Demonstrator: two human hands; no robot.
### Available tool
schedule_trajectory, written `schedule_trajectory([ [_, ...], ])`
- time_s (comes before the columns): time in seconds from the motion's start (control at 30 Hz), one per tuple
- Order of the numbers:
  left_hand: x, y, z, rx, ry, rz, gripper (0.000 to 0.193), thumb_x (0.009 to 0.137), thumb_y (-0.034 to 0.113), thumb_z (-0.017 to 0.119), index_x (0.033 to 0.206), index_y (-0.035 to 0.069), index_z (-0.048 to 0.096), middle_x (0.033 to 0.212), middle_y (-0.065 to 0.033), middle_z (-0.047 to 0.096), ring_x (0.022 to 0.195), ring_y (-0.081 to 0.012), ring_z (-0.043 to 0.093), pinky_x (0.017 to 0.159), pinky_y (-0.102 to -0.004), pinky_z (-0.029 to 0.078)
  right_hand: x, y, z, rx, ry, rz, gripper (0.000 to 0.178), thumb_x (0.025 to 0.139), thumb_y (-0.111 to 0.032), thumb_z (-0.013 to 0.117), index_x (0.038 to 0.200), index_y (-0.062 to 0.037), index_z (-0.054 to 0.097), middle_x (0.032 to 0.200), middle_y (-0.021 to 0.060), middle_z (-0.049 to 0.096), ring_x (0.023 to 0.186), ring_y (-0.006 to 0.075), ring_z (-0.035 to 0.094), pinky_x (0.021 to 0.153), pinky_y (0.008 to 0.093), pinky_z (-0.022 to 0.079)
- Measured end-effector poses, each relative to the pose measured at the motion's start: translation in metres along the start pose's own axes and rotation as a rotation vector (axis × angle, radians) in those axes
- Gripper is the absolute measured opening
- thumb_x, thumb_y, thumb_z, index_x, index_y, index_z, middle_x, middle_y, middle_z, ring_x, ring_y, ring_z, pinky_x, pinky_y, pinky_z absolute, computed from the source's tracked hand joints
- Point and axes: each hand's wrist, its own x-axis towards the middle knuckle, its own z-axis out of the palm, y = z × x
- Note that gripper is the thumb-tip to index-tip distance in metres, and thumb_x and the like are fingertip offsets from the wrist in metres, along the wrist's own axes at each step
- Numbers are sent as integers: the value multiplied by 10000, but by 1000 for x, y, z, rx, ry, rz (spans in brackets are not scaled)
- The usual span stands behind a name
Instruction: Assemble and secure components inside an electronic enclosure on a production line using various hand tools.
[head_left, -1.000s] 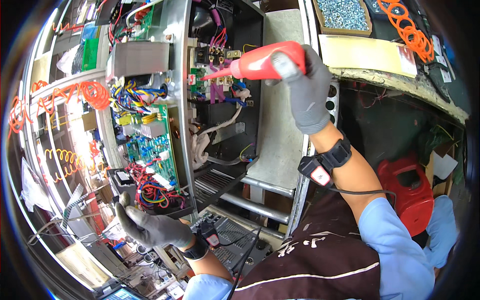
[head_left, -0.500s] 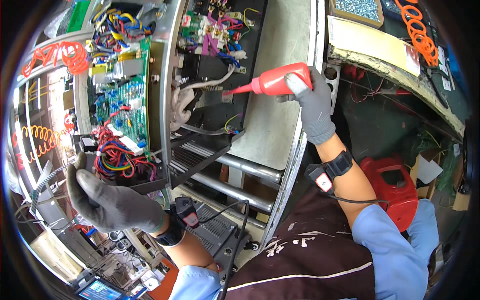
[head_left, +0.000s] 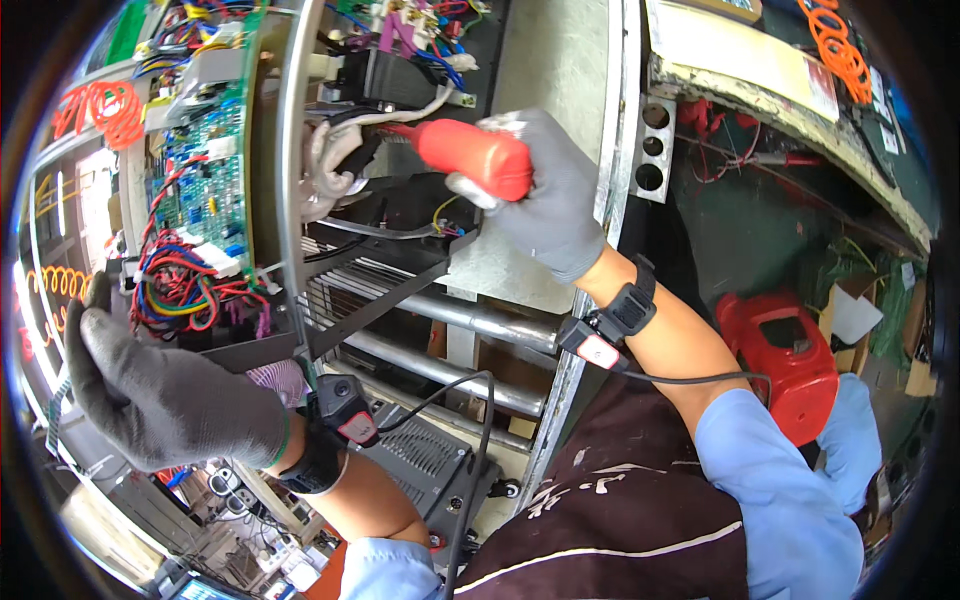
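My right hand [head_left: 545, 195], in a grey glove, grips a red powered screwdriver [head_left: 470, 155] whose tip points left into the open metal chassis [head_left: 290, 200]. The tip lies near thick grey cables [head_left: 335, 165] inside the frame. My left hand [head_left: 160, 395], also gloved, is raised at the lower left beside a bundle of red, blue and yellow wires [head_left: 185, 290], fingers together and slightly curled, holding nothing I can see. A green circuit board [head_left: 205, 185] stands above that bundle. Both wrists carry black bands with small devices.
Two steel tubes [head_left: 470, 325] cross under the chassis. An orange coiled cable [head_left: 105, 105] hangs at upper left, another [head_left: 840, 50] at upper right on a shelf. A red box-like device [head_left: 780, 360] sits at the right. Small parts lie lower left.
The view has closed in on the chassis. My right hand has brought the screwdriver lower and further into the frame. My left hand has lifted beside the wire bundle.
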Motion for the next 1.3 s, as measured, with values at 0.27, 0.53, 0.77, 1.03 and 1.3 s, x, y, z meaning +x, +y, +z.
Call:
schedule_trajectory([
  [0.27, 9, -19, -6, 106, 13, 140, 197, 804, 86, 702, 960, -33, 685, 927, -92, 686, 774, -124, 632, 678, -227, 515, -5, 4, 1, -155, -15, -361, 419, 557, -66, 759, 931, -59, 570, 939, 106, 588, 736, 289, 610, 593, 343, 512],
  [0.53, 12, -23, -7, 11, 35, 145, 170, 800, 77, 701, 926, -38, 694, 910, -108, 692, 741, -133, 629, 675, -232, 508, -11, 2, -1, -178, -80, -416, 450, 542, -56, 754, 960, -58, 588, 956, 124, 604, 780, 294, 627, 627, 347, 529],
  [0.77, 17, -28, -13, 178, -34, 377, 168, 812, 75, 689, 909, -63, 690, 905, -124, 691, 747, -156, 630, 708, -254, 517, -20, 3, 1, -184, -98, -404, 389, 537, -60, 704, 900, -87, 566, 868, 56, 570, 696, 251, 599, 559, 346, 503],
  [1.03, 15, -20, -9, 219, -11, 396, 150, 823, 65, 674, 881, -73, 689, 888, -125, 689, 749, -159, 628, 724, -263, 523, -31, -4, -20, -2, 97, 187, 311, 737, -210, 760, 905, -41, 562, 830, 67, 596, 730, 196, 613, 630, 320, 499],
  [1.3, 16, -24, -11, 100, 6, 284, 159, 801, 86, 706, 867, -58, 694, 879, -104, 688, 729, -146, 619, 684, -251, 518, -42, 16, -44, 582, 217, 838, 307, 831, -248, 687, 940, 6, 552, 818, 72, 598, 629, 123, 605, 504, 234, 513],
])
